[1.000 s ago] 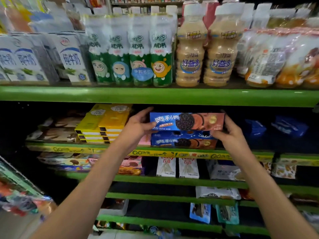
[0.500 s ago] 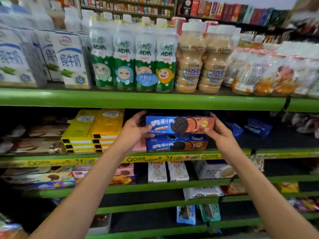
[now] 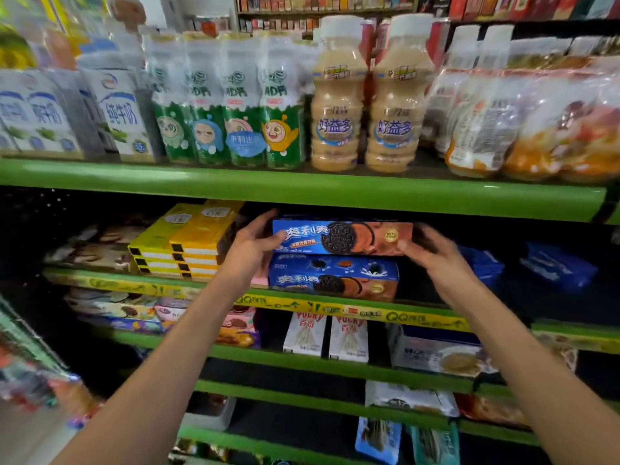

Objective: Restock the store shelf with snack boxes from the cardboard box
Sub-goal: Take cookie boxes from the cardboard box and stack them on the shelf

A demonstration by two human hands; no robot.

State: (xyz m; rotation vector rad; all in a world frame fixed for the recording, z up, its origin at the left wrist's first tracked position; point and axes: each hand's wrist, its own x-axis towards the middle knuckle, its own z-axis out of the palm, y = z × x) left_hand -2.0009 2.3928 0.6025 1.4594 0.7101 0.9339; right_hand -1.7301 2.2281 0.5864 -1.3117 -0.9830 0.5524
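A blue and brown cookie box is held level between both hands inside the second shelf. My left hand grips its left end and my right hand grips its right end. It rests on or just above another cookie box of the same kind, which lies on the green shelf. The cardboard box is out of view.
A stack of yellow boxes sits left of the cookie boxes, blue packets to the right. The upper shelf edge hangs close above, loaded with milk cartons and drink bottles. Lower shelves hold Pocky boxes and other snacks.
The held box has stayed in the same spot on the stack. The view has shifted slightly; my right hand's fingers look a little looser on the box end.
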